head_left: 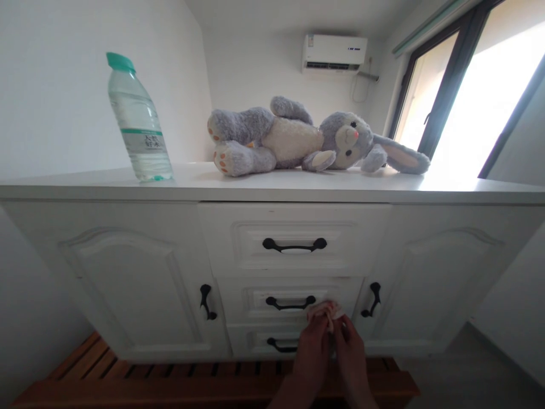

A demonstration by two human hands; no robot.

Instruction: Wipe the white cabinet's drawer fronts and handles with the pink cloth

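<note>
Both my hands are close together in front of the lower drawers of a white cabinet (162, 335). My left hand (314, 343) and my right hand (348, 341) are closed on a crumpled pinkish cloth (327, 310). The cloth is bunched up between the fingers, near the right end of the middle drawer's black handle (290, 304). Part of the bottom drawer's black handle (281, 345) is hidden behind my left hand. The fingertips are partly covered by the cloth and dim light.
On the cabinet top (255, 193) stand a water bottle (140, 122) with a green cap and, lying on its side, a grey plush rabbit (293, 139). Below is a slatted wooden bench (170, 389). A window (460, 96) and an air conditioner (334, 54) are behind.
</note>
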